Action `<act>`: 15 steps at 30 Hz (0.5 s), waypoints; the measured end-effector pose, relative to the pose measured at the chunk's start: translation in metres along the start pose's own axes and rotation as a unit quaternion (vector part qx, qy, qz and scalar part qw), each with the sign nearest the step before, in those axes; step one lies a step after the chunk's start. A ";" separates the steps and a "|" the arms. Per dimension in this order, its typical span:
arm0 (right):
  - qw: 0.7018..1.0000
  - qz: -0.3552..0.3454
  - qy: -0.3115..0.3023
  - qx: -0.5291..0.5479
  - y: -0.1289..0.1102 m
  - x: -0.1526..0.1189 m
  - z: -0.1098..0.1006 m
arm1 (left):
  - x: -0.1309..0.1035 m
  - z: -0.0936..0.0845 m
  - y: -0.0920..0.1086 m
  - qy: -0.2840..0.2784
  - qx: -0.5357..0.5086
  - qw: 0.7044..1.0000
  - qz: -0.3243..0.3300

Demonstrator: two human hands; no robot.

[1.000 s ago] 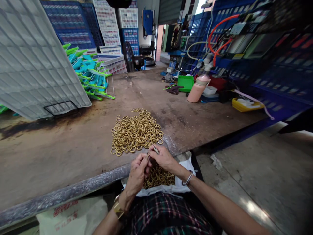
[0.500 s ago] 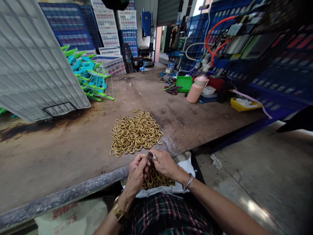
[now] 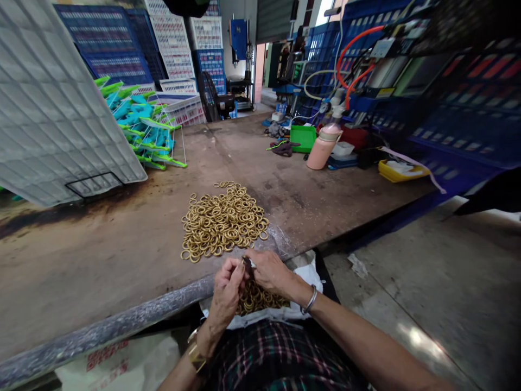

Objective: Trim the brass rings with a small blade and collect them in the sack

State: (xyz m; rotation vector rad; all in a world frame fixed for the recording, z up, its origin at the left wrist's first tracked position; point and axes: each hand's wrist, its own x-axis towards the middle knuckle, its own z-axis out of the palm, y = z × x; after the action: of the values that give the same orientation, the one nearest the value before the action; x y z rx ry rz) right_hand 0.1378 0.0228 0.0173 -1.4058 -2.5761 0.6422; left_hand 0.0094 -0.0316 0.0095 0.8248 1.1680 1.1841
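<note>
Working above the open sack (image 3: 280, 314), we pinch probably one ring (image 3: 243, 262) in our left hand (image 3: 226, 288) and a small tool (image 3: 248, 267) in our right hand (image 3: 273, 272); the next move needs steady fingers.

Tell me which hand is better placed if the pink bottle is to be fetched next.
Probably the right hand: the pink bottle stands toward that side, and the left hand is farther away.

There are two hands (image 3: 227, 286), one wristwatch (image 3: 196, 355), one bracelet (image 3: 311, 300), one pink bottle (image 3: 321, 150) and many gold-coloured rings (image 3: 223, 221) (too heaped to count).
</note>
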 end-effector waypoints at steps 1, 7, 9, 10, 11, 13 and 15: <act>1.000 0.015 -0.001 -0.009 0.002 0.001 -0.001 | -0.004 0.002 0.003 -0.008 -0.005 1.000 0.003; 0.989 0.114 0.075 -0.049 0.029 0.007 -0.006 | -0.013 0.011 0.018 -0.075 -0.128 0.987 -0.057; 0.983 0.137 0.110 -0.062 0.037 0.009 -0.007 | -0.009 0.011 0.016 -0.059 -0.161 0.981 -0.087; 0.979 0.150 0.120 -0.073 0.040 0.011 -0.008 | -0.007 0.011 0.013 -0.049 -0.168 0.979 -0.100; 0.975 0.161 0.123 -0.086 0.043 0.012 -0.007 | -0.005 0.010 0.011 -0.039 -0.175 0.978 -0.110; 0.971 0.176 0.117 -0.111 0.046 0.015 -0.006 | -0.002 0.008 0.006 -0.027 -0.197 0.972 -0.125; 0.968 0.185 0.105 -0.131 0.046 0.018 -0.003 | 0.000 0.006 0.001 -0.025 -0.234 0.961 -0.143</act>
State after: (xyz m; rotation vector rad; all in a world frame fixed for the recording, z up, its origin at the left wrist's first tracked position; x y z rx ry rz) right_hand 0.1644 0.0602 -0.0011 -1.9482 -2.3136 0.1766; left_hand 0.0149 -0.0305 0.0120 0.3121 0.8779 1.1260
